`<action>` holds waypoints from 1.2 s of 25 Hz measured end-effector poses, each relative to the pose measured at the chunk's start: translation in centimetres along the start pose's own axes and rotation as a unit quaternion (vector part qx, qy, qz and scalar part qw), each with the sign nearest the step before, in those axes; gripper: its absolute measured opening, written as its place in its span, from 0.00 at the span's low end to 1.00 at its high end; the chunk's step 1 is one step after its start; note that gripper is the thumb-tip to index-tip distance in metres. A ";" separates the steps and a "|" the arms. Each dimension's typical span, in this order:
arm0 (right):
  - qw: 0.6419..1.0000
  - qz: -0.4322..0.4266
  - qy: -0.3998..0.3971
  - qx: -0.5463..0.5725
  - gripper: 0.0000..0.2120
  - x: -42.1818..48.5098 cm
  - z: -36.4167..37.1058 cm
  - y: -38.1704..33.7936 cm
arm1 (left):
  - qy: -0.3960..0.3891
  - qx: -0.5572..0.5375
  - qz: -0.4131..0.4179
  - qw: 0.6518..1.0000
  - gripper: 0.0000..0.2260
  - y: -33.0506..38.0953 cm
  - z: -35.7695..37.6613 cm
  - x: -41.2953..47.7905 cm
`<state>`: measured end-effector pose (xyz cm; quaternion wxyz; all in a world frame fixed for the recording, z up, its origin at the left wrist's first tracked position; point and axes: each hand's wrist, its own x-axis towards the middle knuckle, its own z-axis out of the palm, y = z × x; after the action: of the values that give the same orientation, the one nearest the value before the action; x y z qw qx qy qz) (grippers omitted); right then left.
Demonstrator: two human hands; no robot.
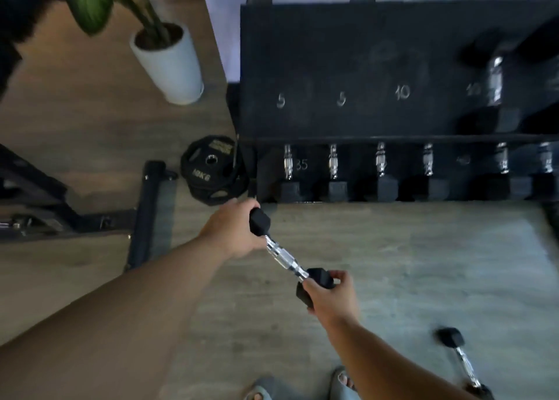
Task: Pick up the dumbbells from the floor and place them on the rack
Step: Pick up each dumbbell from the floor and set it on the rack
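- Head view: left hand point(233, 229) and right hand point(328, 294) each grip one end of a small dumbbell point(286, 256), lifted clear of the floor.
- Next, probably: carry it up to the rack point(348, 67), onto a shelf spot marked 5.
- Second dumbbell point(462, 360) lies on the floor.

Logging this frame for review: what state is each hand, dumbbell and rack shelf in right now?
Left hand: closed on one head of the held dumbbell.
Right hand: closed on its other head.
Held dumbbell: lifted, tilted, both ends gripped.
Second dumbbell: lying on the floor, untouched.
Rack top shelf: mostly bare, one dumbbell at right.
Rack lower shelf: filled with dumbbells.
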<state>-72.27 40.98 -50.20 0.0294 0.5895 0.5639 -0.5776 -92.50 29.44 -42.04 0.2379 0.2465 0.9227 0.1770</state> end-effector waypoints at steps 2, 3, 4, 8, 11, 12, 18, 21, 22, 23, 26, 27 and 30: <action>0.998 -0.001 -0.002 0.055 0.31 -4.9 -1.1 -4.5 | 0.006 0.051 0.042 0.998 0.31 3.4 -6.5 -1.3; 0.997 -0.005 -0.010 0.076 0.30 -7.3 -1.6 -6.6 | 0.011 0.069 0.059 0.996 0.31 4.7 -9.2 -1.9; 0.996 -0.007 -0.015 0.093 0.29 -9.4 -2.2 -8.5 | 0.015 0.083 0.077 0.993 0.31 6.0 -11.8 -2.6; 0.985 0.011 -0.016 0.173 0.26 -14.1 -3.6 -14.0 | 0.016 0.119 0.107 0.987 0.32 10.8 -19.1 -3.3; 0.974 0.041 -0.018 0.220 0.26 -14.1 -3.9 -17.5 | -0.005 0.154 0.137 0.979 0.33 14.3 -21.8 -1.1; 0.971 0.047 -0.015 0.233 0.25 -13.5 -3.9 -18.5 | -0.010 0.174 0.145 0.974 0.33 15.5 -22.2 0.1; 0.962 0.082 -0.027 0.259 0.24 -7.0 -3.2 -24.1 | 0.008 0.232 0.160 0.959 0.34 19.4 -24.0 7.9; 0.961 0.087 -0.031 0.261 0.25 -4.3 -1.8 -27.2 | 0.009 0.238 0.157 0.958 0.32 19.6 -25.3 11.6; 0.961 0.091 -0.027 0.261 0.26 -3.4 -1.1 -28.0 | 0.002 0.234 0.155 0.960 0.31 19.5 -25.8 13.0; 0.961 0.097 -0.025 0.259 0.26 -2.7 -0.4 -28.8 | -0.008 0.233 0.153 0.960 0.31 19.3 -26.3 14.4; 0.958 0.113 -0.009 0.263 0.27 0.0 2.7 -31.6 | -0.040 0.248 0.159 0.955 0.29 18.4 -27.4 19.7; 0.956 0.124 -0.001 0.267 0.26 0.9 3.7 -32.5 | -0.050 0.256 0.167 0.951 0.28 18.1 -27.6 21.5; 0.949 0.150 0.028 0.277 0.28 3.7 7.1 -34.6 | -0.082 0.284 0.191 0.936 0.30 17.2 -27.8 27.1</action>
<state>-102.16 50.96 -33.85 -0.0644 0.6680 0.2875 -0.6834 -121.53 52.24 -21.05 0.1944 0.4893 0.8472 -0.0715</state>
